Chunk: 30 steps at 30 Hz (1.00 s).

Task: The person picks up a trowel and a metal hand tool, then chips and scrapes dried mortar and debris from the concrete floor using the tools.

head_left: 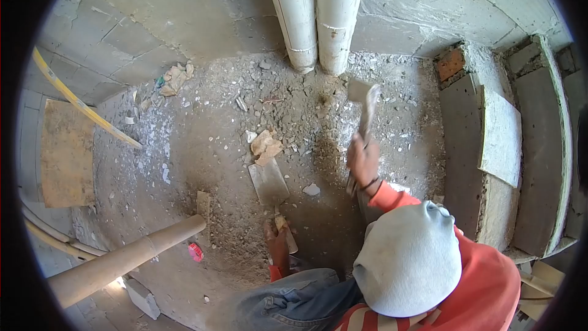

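Neither my left hand nor my right hand can be made out as my own. Below me crouches a co-worker point(407, 263) in a grey knit cap and red top. The co-worker's right hand point(364, 160) grips the wooden handle of a hatchet-like tool point(361, 91), its broad head near the pipe bases and slightly blurred. A second hand point(278, 246), with a matching red cuff, is closed round the handle of a trowel point(269, 182). The trowel's blade lies on the dusty floor against a torn piece of brown paper point(266, 147). A denim-clad leg point(294, 300) hides that arm.
Two white pipes point(303, 18) rise against the far wall. Rubble point(306, 104) covers the floor around them. Upright slabs point(499, 135) line the right. From the lower left juts a round pole point(135, 257); a yellow hose point(86, 107) and a board point(67, 153) are beyond it.
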Available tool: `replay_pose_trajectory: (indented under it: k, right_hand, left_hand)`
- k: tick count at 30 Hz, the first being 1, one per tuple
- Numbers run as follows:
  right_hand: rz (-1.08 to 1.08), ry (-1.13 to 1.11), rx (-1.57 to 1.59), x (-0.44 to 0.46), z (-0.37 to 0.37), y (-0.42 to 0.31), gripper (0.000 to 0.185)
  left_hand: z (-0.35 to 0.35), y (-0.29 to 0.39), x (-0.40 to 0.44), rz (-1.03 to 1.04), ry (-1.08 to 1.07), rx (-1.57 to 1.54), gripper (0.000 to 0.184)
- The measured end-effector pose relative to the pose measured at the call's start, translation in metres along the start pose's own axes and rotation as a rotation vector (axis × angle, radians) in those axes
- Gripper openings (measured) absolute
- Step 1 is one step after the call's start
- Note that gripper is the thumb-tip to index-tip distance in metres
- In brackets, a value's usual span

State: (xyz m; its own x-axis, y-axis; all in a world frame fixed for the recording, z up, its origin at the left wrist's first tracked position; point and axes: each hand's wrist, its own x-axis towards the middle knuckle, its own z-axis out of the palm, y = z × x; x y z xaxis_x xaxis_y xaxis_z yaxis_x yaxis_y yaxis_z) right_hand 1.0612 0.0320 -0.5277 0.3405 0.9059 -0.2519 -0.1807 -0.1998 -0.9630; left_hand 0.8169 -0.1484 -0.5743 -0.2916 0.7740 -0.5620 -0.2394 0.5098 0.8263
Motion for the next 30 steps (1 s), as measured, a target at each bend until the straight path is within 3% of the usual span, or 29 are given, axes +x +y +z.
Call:
replay_pose_trajectory:
  k: [6, 8, 9, 11, 12, 14, 15, 19, 21, 23, 25, 27, 28, 30]
  right_hand:
    - [-0.057, -0.022, 0.229, 0.082, -0.012, -0.038, 0.025]
    - [-0.165, 0.016, 0.065, 0.113, -0.006, -0.022, 0.025]
    - [-0.194, 0.033, -0.102, 0.138, -0.006, 0.001, 0.026]
    - [0.07, -0.032, -0.415, 0.168, -0.004, 0.018, 0.023]
    - [0.073, -0.033, -0.408, 0.171, -0.004, 0.017, 0.023]
    - [0.339, -0.026, 0.125, 0.172, -0.007, 0.016, 0.026]
    - [0.34, -0.022, 0.13, 0.164, -0.007, 0.012, 0.026]
    - [0.019, -0.029, -0.21, 0.095, -0.014, 0.039, 0.025]
    - [0.079, -0.057, -0.265, 0.032, -0.01, 0.017, 0.024]
    - [-0.107, -0.191, -0.418, -0.014, -0.009, 0.014, 0.026]
    - [-0.147, -0.386, -0.428, -0.045, -0.006, 0.037, 0.03]
    - [-0.055, -0.611, -0.641, -0.061, -0.001, 0.027, 0.038]
    - [-0.053, -0.605, -0.65, -0.065, 0.002, 0.021, 0.038]
    - [-0.182, -0.937, -0.742, -0.072, 0.009, 0.014, 0.046]
  left_hand:
    - [0.008, -0.008, 0.006, 0.008, -0.005, 0.056, 0.049]
    - [0.027, 0.008, 0.0, 0.13, 0.104, 0.031, 0.028]
    - [0.025, 0.008, 0.003, 0.136, 0.104, 0.034, 0.028]
    - [0.012, 0.005, 0.009, 0.261, -0.119, 0.08, 0.027]
    - [0.01, 0.007, 0.008, 0.263, -0.116, 0.088, 0.027]
    - [0.005, 0.013, 0.004, 0.129, -0.171, 0.077, 0.027]
    - [0.004, 0.019, 0.003, 0.129, -0.174, 0.082, 0.027]
    - [0.003, 0.04, 0.013, -0.032, -0.317, 0.202, 0.041]
    - [0.01, 0.049, 0.016, -0.061, -0.39, 0.192, 0.049]
    - [0.029, 0.064, 0.016, -0.092, -0.441, 0.124, 0.067]
    - [0.05, 0.072, 0.015, -0.054, -0.481, 0.086, 0.066]
    - [0.058, 0.068, 0.019, -0.014, -0.518, 0.042, 0.065]
    - [0.059, 0.061, 0.022, -0.014, -0.539, -0.067, 0.061]
    - [0.059, 0.052, 0.024, -0.018, -0.564, -0.183, 0.058]
